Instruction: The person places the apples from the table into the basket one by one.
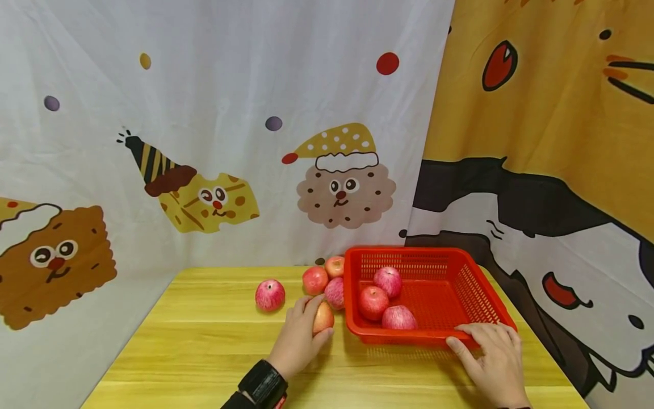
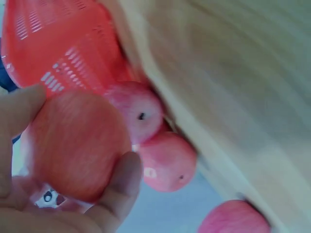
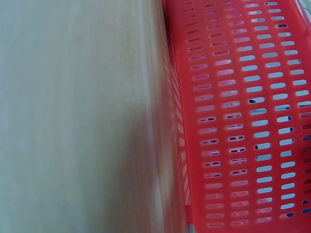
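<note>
My left hand (image 1: 298, 339) grips an apple (image 1: 323, 318) between thumb and fingers, just left of the red plastic basket (image 1: 352, 335). In the left wrist view that apple (image 2: 77, 145) fills the grasp, with other apples behind it. My right hand (image 1: 493, 355) holds the near rim of the basket at its right corner, the fingers over the rim and the thumb in front. Three apples lie in the left part of the basket, one of them a red apple (image 1: 373, 303). In the right wrist view only the slotted basket wall (image 3: 243, 116) shows, without the hand.
Beside the basket's left wall sit a striped apple (image 1: 335, 293), a red apple (image 1: 314, 280) and a paler apple (image 1: 334, 266). Another apple (image 1: 269, 295) stands apart on the left of the wooden table (image 1: 204, 352). A cartoon-printed curtain (image 1: 230, 113) hangs behind.
</note>
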Demonstrator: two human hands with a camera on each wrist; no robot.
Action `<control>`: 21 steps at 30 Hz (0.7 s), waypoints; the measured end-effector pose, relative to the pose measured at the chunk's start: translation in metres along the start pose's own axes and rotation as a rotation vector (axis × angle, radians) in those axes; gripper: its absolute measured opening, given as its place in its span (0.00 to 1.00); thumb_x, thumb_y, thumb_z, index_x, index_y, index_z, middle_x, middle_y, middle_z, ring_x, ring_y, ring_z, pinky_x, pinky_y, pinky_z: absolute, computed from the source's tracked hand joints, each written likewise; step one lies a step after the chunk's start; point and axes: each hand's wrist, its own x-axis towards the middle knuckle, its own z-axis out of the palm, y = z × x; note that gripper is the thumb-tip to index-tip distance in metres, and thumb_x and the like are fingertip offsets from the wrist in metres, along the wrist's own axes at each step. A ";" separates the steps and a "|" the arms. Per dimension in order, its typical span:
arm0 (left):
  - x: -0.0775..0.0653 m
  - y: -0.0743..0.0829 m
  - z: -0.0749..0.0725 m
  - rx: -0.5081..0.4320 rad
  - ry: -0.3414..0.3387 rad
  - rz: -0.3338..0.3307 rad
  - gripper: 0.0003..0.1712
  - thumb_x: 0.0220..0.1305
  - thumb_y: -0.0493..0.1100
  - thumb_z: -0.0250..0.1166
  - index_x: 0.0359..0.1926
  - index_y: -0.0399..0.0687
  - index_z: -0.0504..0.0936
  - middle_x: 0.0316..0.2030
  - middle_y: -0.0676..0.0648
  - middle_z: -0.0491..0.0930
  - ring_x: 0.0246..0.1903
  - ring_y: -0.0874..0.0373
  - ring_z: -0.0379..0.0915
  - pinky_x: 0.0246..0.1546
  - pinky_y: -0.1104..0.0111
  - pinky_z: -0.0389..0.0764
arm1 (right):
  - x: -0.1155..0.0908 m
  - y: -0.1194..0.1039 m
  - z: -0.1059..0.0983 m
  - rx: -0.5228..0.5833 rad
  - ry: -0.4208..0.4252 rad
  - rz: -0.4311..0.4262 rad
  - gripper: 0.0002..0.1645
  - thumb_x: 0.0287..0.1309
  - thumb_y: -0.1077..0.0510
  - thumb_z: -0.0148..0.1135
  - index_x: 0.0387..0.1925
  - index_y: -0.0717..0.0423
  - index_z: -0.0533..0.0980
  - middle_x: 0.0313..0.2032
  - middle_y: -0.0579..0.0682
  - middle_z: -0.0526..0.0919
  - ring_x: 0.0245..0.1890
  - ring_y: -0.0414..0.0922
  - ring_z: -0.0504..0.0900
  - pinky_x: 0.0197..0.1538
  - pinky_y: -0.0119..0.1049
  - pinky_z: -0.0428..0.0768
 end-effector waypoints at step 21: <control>0.046 0.068 0.025 0.113 -0.045 0.367 0.41 0.60 0.62 0.67 0.71 0.60 0.65 0.63 0.46 0.65 0.52 0.51 0.64 0.53 0.56 0.75 | -0.001 0.000 0.000 0.004 0.004 -0.005 0.20 0.43 0.45 0.77 0.37 0.48 0.83 0.37 0.49 0.84 0.45 0.52 0.72 0.56 0.61 0.55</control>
